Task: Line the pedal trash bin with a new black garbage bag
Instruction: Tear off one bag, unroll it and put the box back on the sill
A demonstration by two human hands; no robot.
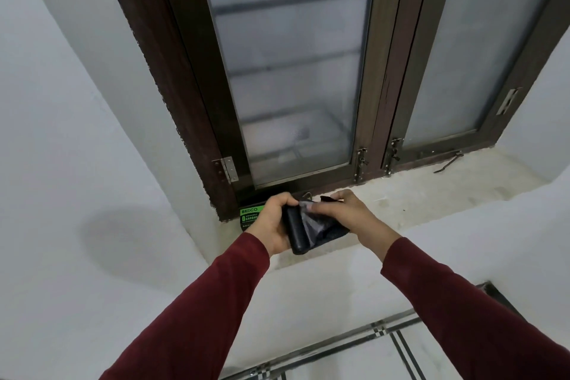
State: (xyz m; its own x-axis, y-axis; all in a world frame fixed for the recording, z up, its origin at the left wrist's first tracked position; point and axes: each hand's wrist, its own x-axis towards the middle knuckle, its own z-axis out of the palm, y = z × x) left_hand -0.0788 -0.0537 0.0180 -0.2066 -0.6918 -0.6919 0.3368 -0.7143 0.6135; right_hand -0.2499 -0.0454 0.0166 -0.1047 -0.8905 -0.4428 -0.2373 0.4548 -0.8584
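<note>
Progress so far looks pretty early, I'd say: left hand (271, 225) is wrapped round the black bag roll (296, 233) just above the window sill (416, 194), right hand (342, 210) pinching the loose bag end (320, 225) to peel one off. Bin isn't in view, so lining is all still to do. Green bag packet (250, 215) sits at the sill's left end, frosted window (287, 71) behind, white walls, tiled floor below.

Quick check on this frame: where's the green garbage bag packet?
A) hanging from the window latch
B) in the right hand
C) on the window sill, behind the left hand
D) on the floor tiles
C: the green garbage bag packet lies on the window sill at the frame's corner, partly hidden behind the left hand, which grips the black bag roll.
</note>
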